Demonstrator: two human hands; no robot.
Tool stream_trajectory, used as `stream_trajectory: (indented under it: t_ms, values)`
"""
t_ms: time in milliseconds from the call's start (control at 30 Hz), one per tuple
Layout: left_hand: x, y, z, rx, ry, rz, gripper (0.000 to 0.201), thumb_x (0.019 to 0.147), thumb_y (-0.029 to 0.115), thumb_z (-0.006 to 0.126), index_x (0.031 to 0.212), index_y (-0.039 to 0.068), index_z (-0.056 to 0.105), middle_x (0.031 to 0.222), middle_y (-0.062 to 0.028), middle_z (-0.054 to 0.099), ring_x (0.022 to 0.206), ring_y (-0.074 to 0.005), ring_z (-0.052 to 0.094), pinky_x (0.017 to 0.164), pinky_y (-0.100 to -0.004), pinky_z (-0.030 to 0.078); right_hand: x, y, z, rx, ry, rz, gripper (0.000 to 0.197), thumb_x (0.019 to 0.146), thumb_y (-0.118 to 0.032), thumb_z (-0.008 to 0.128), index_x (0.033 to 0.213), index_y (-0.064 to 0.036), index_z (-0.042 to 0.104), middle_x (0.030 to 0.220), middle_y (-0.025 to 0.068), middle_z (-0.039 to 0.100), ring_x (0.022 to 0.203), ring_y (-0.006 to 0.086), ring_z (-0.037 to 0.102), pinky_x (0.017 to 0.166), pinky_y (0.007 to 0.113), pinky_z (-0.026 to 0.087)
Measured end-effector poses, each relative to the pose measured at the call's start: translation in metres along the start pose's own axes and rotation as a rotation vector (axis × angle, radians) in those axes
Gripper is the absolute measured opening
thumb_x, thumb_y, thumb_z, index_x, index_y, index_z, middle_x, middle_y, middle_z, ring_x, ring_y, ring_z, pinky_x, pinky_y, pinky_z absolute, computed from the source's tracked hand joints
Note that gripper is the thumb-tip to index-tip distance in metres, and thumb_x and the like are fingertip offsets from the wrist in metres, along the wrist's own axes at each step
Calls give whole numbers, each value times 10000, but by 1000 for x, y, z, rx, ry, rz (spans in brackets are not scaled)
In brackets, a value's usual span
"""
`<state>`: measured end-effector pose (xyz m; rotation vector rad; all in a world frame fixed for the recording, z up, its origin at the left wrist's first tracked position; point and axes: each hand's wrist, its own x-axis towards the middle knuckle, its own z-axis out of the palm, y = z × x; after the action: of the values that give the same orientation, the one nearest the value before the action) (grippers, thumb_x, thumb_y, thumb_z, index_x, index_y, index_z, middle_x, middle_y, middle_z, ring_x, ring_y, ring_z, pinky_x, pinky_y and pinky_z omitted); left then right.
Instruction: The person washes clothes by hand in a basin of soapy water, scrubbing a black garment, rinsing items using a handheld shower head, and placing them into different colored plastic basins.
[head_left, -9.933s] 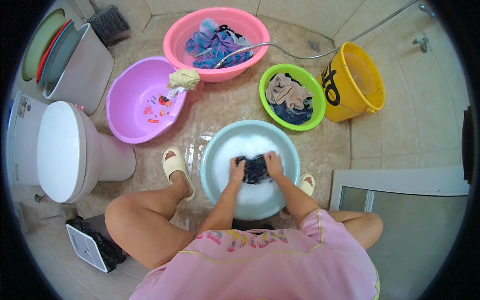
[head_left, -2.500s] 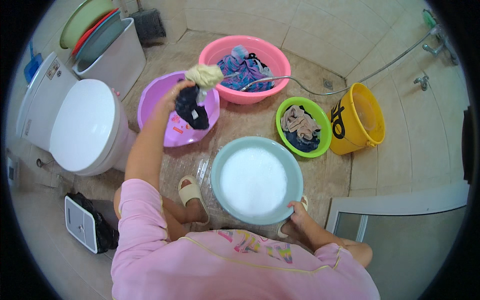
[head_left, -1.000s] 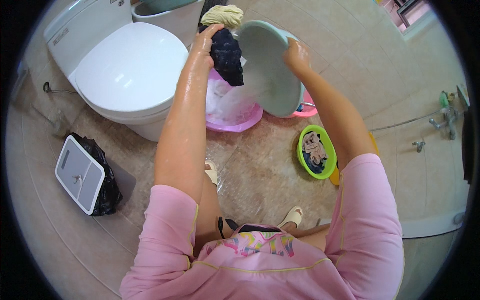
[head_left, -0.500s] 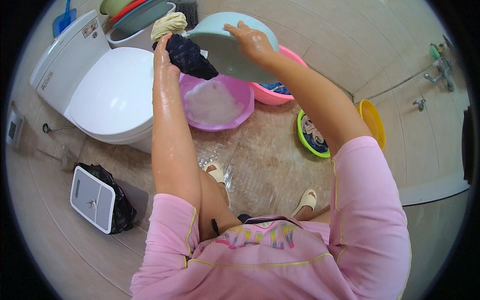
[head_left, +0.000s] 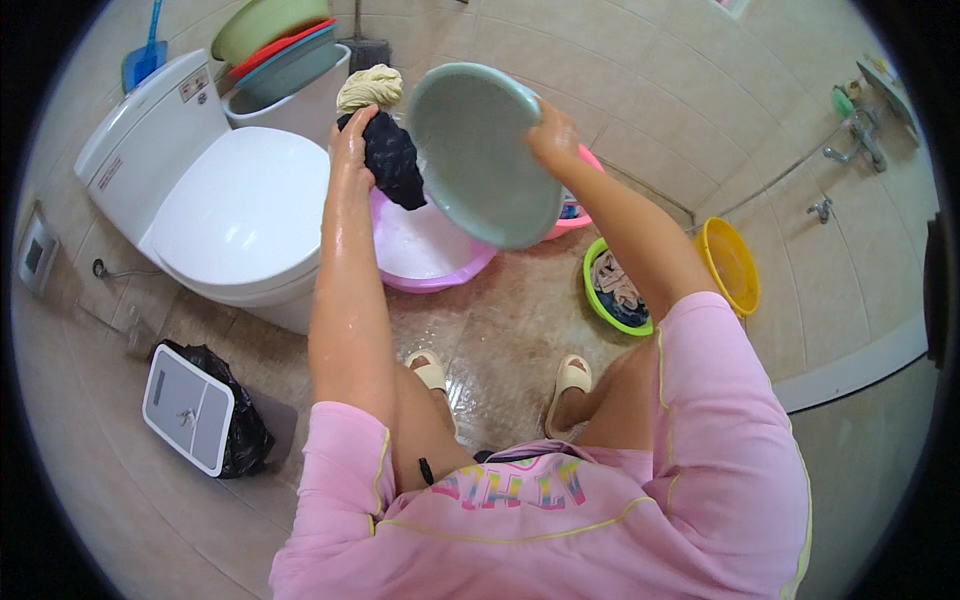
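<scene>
Gripping dark cloth (head_left: 393, 168) (left hand (head_left: 352, 148)) and grey-blue basin (head_left: 482, 160) (right hand (head_left: 553, 137)), we now have its suds (head_left: 425, 242) in the purple basin (head_left: 445, 283).

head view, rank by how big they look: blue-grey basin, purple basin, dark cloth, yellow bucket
1. blue-grey basin
2. purple basin, judging by the part not hidden
3. dark cloth and yellow bucket: too alike to rank, and the cloth may be nearer the camera
</scene>
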<state>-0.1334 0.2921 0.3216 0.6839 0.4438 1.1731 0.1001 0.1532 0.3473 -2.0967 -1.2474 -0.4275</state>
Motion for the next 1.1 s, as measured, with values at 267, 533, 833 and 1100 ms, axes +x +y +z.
stream_trajectory:
  t_ms: [267,533,833,1100]
  values:
    - [-63,-41,64,870,-389,-153,378,676,179,650,1000,55,501,795,-62,558,668,-142,538,586,-271,435,-94,223,-73,385,-233,680,238,582,-36,518,802,8,596,742,144,592,654,238,572,581,338,452]
    - [-112,-179,79,1430,-1068,-8,555,571,246,726,1036,29,514,924,-132,543,887,-233,512,794,-320,396,-305,315,-38,899,-190,1090,350,570,60,499,913,11,551,760,80,553,655,194,522,578,314,436]
    - [-178,-324,23,1568,-1297,-200,571,586,150,729,1102,126,484,1036,-142,406,942,-306,470,838,-356,386,-375,312,8,1337,-176,1197,466,617,91,461,1078,26,454,925,120,537,807,221,539,705,318,451]
    - [-165,-363,-27,1629,-1559,-289,525,592,181,713,1085,143,534,1262,-165,330,1085,-329,407,915,-359,346,-413,339,54,1266,-305,1069,384,769,-74,494,1135,-1,402,996,119,532,872,207,533,763,326,429]
